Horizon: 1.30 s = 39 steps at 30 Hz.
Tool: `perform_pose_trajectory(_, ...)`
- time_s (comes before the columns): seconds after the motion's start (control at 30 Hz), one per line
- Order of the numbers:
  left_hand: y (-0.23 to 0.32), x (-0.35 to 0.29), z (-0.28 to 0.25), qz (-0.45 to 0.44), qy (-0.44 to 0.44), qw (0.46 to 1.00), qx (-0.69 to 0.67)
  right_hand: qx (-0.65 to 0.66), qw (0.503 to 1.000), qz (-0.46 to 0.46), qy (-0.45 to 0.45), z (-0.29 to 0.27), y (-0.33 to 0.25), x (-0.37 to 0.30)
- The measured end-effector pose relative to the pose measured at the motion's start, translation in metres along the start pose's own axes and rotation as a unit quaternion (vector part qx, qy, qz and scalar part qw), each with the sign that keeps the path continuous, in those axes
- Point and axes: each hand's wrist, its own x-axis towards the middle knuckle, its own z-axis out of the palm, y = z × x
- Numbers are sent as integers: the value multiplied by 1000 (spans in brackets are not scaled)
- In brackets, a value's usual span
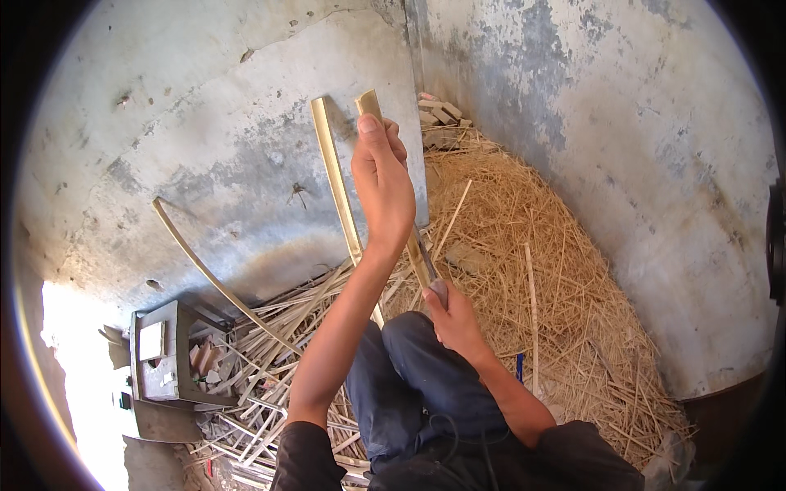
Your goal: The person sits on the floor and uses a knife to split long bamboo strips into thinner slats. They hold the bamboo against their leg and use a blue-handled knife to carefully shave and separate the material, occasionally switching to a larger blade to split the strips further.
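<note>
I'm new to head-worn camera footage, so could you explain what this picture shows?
There's no machine here, only a person's two bare hands. The single picture comes from a fisheye camera on the person's head, looking down, so straight edges look bent. The left hand holds the upper end of a pale strip. Lower down, the right hand holds a dark tool, perhaps a knife, alongside what seems the same strip. Loose strips litter the floor at left; straw-like shavings are heaped at right.
</note>
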Motion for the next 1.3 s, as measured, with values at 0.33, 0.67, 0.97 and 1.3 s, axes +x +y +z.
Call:
perform_pose_trajectory(0.33, 2, 2, -19, -19, -12, 1000, -10, 88, 992, 24, -90, -12, 12, 13)
perform_pose_trajectory(0.67, 0, -2, -1, -4, 14, 1000, 8, 255, 939, 195, -121, 0, -34, 3)
perform_pose_trajectory(0.97, -3, 4, -10, -2, 8, 1000, 13, -55, 998, -14, -8, 8, 16, 16)
perform_pose_trajectory(1.3, 3, 2, -18, -25, 19, 999, -6, 317, 884, 215, -267, -30, -11, 33)
